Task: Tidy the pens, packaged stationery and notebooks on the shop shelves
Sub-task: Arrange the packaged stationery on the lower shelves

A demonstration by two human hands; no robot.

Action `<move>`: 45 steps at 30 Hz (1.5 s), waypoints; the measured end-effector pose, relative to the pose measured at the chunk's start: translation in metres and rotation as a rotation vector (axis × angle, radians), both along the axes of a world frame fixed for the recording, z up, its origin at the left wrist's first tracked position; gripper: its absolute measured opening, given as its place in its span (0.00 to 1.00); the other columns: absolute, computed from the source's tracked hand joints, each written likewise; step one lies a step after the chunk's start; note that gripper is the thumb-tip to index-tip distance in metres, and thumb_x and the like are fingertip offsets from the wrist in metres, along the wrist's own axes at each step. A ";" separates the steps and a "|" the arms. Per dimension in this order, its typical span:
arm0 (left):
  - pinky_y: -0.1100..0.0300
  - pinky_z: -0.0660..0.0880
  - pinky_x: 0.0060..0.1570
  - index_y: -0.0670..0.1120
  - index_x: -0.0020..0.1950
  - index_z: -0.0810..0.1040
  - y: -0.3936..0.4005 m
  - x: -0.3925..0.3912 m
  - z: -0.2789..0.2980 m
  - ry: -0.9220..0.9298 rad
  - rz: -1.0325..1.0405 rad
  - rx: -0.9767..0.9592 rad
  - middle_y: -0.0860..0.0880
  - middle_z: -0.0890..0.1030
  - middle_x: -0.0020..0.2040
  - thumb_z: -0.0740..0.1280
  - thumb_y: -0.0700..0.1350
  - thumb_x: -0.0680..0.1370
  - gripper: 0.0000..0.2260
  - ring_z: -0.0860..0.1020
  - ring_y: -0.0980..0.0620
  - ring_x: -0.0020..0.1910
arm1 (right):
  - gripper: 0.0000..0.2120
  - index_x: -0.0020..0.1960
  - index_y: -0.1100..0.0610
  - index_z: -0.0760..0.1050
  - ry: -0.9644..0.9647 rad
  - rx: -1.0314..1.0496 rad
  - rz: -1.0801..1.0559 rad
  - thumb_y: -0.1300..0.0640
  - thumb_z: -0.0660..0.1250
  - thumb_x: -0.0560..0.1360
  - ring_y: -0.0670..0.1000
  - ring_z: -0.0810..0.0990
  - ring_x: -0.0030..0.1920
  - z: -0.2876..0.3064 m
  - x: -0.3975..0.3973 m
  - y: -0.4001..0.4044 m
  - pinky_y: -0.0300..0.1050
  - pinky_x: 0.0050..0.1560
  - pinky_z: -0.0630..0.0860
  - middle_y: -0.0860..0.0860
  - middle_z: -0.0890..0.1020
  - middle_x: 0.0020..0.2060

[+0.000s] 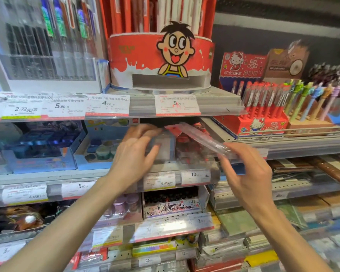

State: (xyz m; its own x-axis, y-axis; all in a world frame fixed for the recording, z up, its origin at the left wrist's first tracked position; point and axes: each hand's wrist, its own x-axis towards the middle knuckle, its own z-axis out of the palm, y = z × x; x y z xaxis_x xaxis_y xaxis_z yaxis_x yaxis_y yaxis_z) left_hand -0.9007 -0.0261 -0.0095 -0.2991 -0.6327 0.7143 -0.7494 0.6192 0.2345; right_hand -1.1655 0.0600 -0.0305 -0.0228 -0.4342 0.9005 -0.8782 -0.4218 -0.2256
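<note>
My right hand (249, 171) pinches the near end of a long clear plastic pack (198, 137) with a red header, held slanted up to the left in front of the second shelf. My left hand (134, 152) reaches into that shelf, its fingers curled on the top of a clear plastic pack (163, 146) standing among red packaged stationery (186, 148). The far tip of the slanted pack lies close to my left fingertips.
Above stands a red cartoon-boy pen display (161, 59) and boxed pens (47, 46) at the left. Hello Kitty pens (263, 107) stand at the right. Price tags (106, 105) line the shelf edges. Notebooks (302, 167) lie lower right, blue sets (41, 150) at the left.
</note>
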 end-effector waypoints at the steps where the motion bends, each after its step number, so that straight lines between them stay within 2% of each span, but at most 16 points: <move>1: 0.50 0.71 0.63 0.48 0.67 0.76 -0.004 -0.001 0.001 -0.032 0.036 0.012 0.49 0.75 0.65 0.66 0.47 0.79 0.17 0.72 0.44 0.65 | 0.13 0.58 0.62 0.80 0.009 -0.012 -0.036 0.61 0.74 0.75 0.52 0.81 0.49 0.003 0.000 -0.003 0.45 0.54 0.76 0.54 0.83 0.51; 4: 0.46 0.63 0.70 0.50 0.71 0.72 -0.013 -0.006 0.000 -0.101 0.111 0.091 0.48 0.71 0.71 0.65 0.47 0.79 0.20 0.65 0.42 0.70 | 0.13 0.58 0.63 0.80 0.071 0.005 -0.115 0.62 0.73 0.74 0.55 0.80 0.51 0.010 0.005 -0.020 0.47 0.53 0.76 0.55 0.82 0.51; 9: 0.45 0.67 0.68 0.50 0.69 0.74 -0.021 -0.010 -0.011 -0.056 0.101 0.148 0.48 0.73 0.69 0.65 0.47 0.79 0.18 0.67 0.41 0.68 | 0.11 0.54 0.61 0.80 0.200 0.186 -0.219 0.58 0.74 0.73 0.59 0.79 0.51 0.007 0.026 -0.057 0.53 0.49 0.78 0.56 0.81 0.51; 12: 0.45 0.68 0.67 0.50 0.68 0.75 -0.021 -0.011 -0.011 -0.052 0.097 0.132 0.48 0.74 0.68 0.66 0.48 0.79 0.17 0.67 0.42 0.68 | 0.17 0.56 0.55 0.81 0.324 0.352 -0.184 0.46 0.72 0.73 0.60 0.78 0.56 0.004 0.036 -0.065 0.56 0.53 0.75 0.54 0.82 0.53; 15: 0.47 0.68 0.67 0.50 0.65 0.77 -0.026 -0.007 -0.008 -0.032 0.059 0.120 0.48 0.76 0.65 0.67 0.48 0.79 0.15 0.68 0.43 0.67 | 0.23 0.60 0.50 0.79 0.353 0.499 -0.130 0.36 0.62 0.75 0.56 0.74 0.63 0.007 0.036 -0.068 0.56 0.61 0.71 0.49 0.80 0.59; 18: 0.50 0.65 0.70 0.50 0.63 0.77 -0.028 -0.006 -0.005 -0.007 0.026 0.153 0.47 0.75 0.68 0.66 0.50 0.80 0.13 0.67 0.42 0.69 | 0.22 0.63 0.48 0.77 0.371 0.531 -0.132 0.37 0.61 0.76 0.53 0.71 0.69 0.011 0.033 -0.073 0.58 0.71 0.63 0.46 0.79 0.63; 20: 0.54 0.62 0.70 0.50 0.64 0.77 -0.028 -0.006 -0.003 0.014 0.008 0.199 0.47 0.73 0.70 0.66 0.50 0.80 0.13 0.66 0.44 0.71 | 0.22 0.65 0.48 0.76 0.367 0.539 -0.147 0.38 0.62 0.77 0.54 0.71 0.70 0.012 0.036 -0.076 0.59 0.73 0.60 0.47 0.79 0.63; 23: 0.55 0.66 0.65 0.50 0.64 0.76 -0.029 -0.006 -0.002 0.020 -0.007 0.209 0.47 0.76 0.66 0.66 0.50 0.80 0.13 0.69 0.45 0.67 | 0.23 0.68 0.48 0.74 0.344 0.592 -0.152 0.38 0.62 0.78 0.57 0.70 0.70 0.011 0.042 -0.080 0.60 0.72 0.63 0.50 0.77 0.65; 26: 0.54 0.66 0.65 0.50 0.65 0.75 -0.027 -0.004 0.000 0.009 -0.006 0.203 0.48 0.76 0.65 0.66 0.51 0.80 0.14 0.68 0.46 0.67 | 0.25 0.70 0.47 0.73 0.345 0.641 -0.153 0.37 0.60 0.78 0.58 0.71 0.69 0.014 0.044 -0.081 0.59 0.69 0.68 0.52 0.74 0.67; 31: 0.55 0.65 0.66 0.51 0.66 0.74 -0.024 -0.004 0.001 -0.005 0.011 0.190 0.49 0.76 0.66 0.65 0.52 0.80 0.15 0.67 0.48 0.68 | 0.28 0.69 0.47 0.75 0.365 0.631 -0.168 0.32 0.55 0.77 0.57 0.74 0.66 0.011 0.038 -0.076 0.57 0.63 0.72 0.51 0.76 0.66; 35: 0.56 0.65 0.65 0.51 0.65 0.75 -0.025 -0.004 0.000 0.023 0.005 0.202 0.49 0.77 0.65 0.65 0.51 0.80 0.14 0.69 0.47 0.67 | 0.26 0.67 0.48 0.77 0.321 0.613 -0.154 0.36 0.56 0.77 0.57 0.75 0.64 0.010 0.038 -0.076 0.56 0.61 0.72 0.51 0.78 0.64; 42: 0.52 0.68 0.68 0.51 0.66 0.75 -0.025 -0.008 -0.007 0.060 0.017 0.185 0.49 0.75 0.68 0.64 0.50 0.81 0.14 0.68 0.47 0.69 | 0.26 0.67 0.50 0.77 0.232 0.580 -0.135 0.37 0.58 0.77 0.56 0.74 0.65 0.000 0.042 -0.076 0.57 0.66 0.70 0.52 0.78 0.63; 45: 0.51 0.63 0.72 0.52 0.68 0.74 -0.025 -0.008 -0.009 0.063 0.015 0.179 0.50 0.72 0.72 0.63 0.50 0.81 0.15 0.64 0.48 0.73 | 0.28 0.69 0.51 0.75 0.218 0.573 -0.100 0.35 0.57 0.77 0.55 0.72 0.68 0.001 0.042 -0.074 0.58 0.71 0.66 0.51 0.77 0.66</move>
State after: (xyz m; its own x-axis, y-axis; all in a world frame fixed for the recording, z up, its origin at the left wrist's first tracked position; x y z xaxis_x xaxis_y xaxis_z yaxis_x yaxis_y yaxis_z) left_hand -0.9084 -0.0507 -0.0190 -0.2473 -0.7551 0.6072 -0.7388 0.5524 0.3861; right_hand -1.1239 -0.0138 -0.0293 0.0698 -0.8555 0.5131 -0.9585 -0.2001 -0.2032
